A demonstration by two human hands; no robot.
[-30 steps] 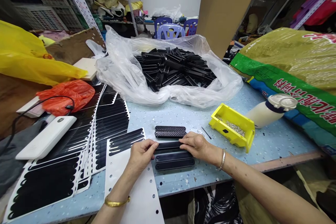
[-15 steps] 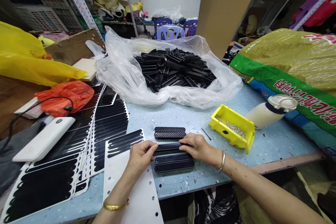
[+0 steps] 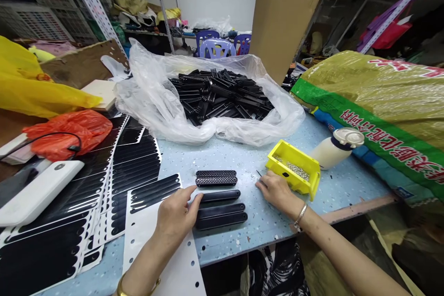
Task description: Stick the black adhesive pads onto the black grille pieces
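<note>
My left hand [image 3: 177, 212] rests at the left end of a smooth black plastic strip [image 3: 222, 195], thumb and forefinger apart, the other fingers curled under. Below that strip lie two more smooth black strips [image 3: 222, 216], side by side. Above it are two black strips with a lattice pattern [image 3: 216, 178]. My right hand [image 3: 279, 193] is down on the table left of the yellow bin [image 3: 294, 173], its fingertips closed over a thin black stick [image 3: 258, 173]. Only the stick's far tip shows. Small silvery metal parts lie in the bin.
Behind stands a clear plastic bag [image 3: 204, 134] full of black plastic pieces. Sheets of black stickers [image 3: 135, 162] and a white power bank [image 3: 41, 192] lie at left. A white bottle [image 3: 329, 150] and a large printed sack [image 3: 374, 88] stand at right.
My right hand has let go of the smooth strip and moved right to the thin stick. My left thumb and forefinger have parted at the strip's end. The view has shifted slightly.
</note>
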